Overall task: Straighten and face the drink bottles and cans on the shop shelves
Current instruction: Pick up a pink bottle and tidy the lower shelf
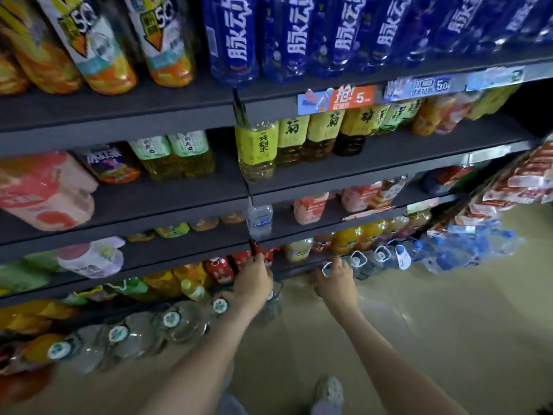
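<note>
My left hand (pixel 253 281) reaches down to the lowest shelf. Its fingertips are at the red-labelled bottles (pixel 220 269), and it lies over a large clear water bottle (pixel 269 310); blur hides its grip. My right hand (pixel 337 280) is further right, its fingers curled at the white carry handle of a clear water jug (pixel 326 269) in the floor-level row. Blue bottles (pixel 287 37) fill the top shelf, and yellow-labelled tea bottles (pixel 258 145) stand on the shelf below it.
Dark shelves (pixel 179 199) carry pink (pixel 45 190), orange (pixel 348 238) and green drinks. Large clear jugs with round caps (pixel 170 320) line the floor at left. Wrapped water packs (pixel 466 247) and red cartons (pixel 520 181) stand at right. My shoe (pixel 329 390) is on the beige floor.
</note>
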Available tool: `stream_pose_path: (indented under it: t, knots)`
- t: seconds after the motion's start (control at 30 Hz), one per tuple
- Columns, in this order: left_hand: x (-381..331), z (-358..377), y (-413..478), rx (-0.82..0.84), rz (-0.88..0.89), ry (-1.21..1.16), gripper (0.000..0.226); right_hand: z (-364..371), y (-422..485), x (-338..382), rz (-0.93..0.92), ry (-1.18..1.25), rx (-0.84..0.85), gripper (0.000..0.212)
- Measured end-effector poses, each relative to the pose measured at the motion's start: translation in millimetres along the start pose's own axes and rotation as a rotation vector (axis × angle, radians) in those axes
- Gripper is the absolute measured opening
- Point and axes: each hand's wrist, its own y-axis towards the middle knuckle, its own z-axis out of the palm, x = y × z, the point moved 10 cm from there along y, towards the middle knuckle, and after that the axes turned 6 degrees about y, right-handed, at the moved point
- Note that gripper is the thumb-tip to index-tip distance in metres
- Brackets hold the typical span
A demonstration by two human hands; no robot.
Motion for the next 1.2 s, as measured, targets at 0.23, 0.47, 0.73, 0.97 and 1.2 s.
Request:
stream_pose_path:
  t: [0.23,0.47,0.73,0.97,1.2]
  knots:
    - [-75,58,42,-0.098,-0.074,-0.096,0.043,-45,103,-70,-0.004,0.075,-0.104,0.05]
    - [-130,95,147,-0.467,-0.006,-0.357,0.085,-27,251,-127,-0.05,0.346,-0.248,0.081]
    - [-152,125,212,-0.908,0.022,-0.499,0.105,-9,345,-139,-0.192,0.611,-0.508,0.095]
    - [-143,129,221,-1.093,0.001,-0.452,0.105,-9,331,-128,-0.25,0.356,-0.763,0.103]
    - [-142,132,223,-1.031,0.001,-0.461,0.108,45,323,-104,-0.323,0.596,-0.278,0.107]
